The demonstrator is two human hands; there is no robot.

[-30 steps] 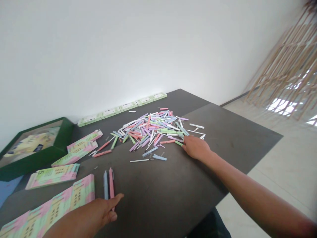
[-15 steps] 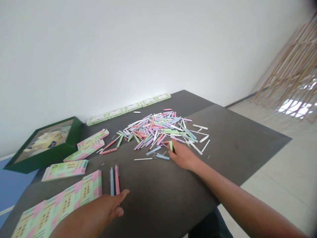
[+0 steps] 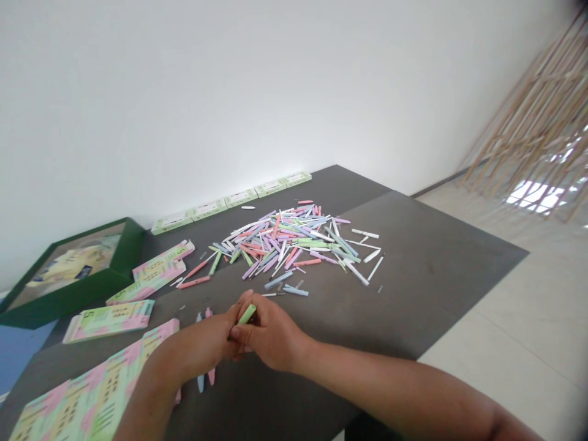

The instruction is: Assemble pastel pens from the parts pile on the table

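White wall, dark bench, both grips closed together over a green pen barrel

White wall point(image 3: 184, 92) rises behind a dark bench point(image 3: 427, 263), with pale floor tiles point(image 3: 514, 349) to the right and a wooden lattice point(image 3: 533, 122) leaning in the far corner. Near the bench's middle lies a loose pile of pastel pen parts point(image 3: 289, 245), pink, lilac, blue, green and white, crossing one another at all angles.

The short green pen barrel point(image 3: 247, 314) is off the pile, held up just in front of the person, its free end tilted away toward the pile. The right grip point(image 3: 271, 334) is pressed closed, fingers curled around the barrel's lower end. The left grip point(image 3: 202, 337) is closed up against the right; whether it also bears on the barrel is hidden.

Beneath the left forearm lie two pens point(image 3: 210, 375), one pink and one blue, their ends showing on either side. Printed cardboard sleeves point(image 3: 108, 321) and a green tray point(image 3: 124, 245) sit to the left, with small pale boxes point(image 3: 229, 202) along the wall.

A piece this short likely sits steadiest between fingertips, near its middle, with both ends left free.
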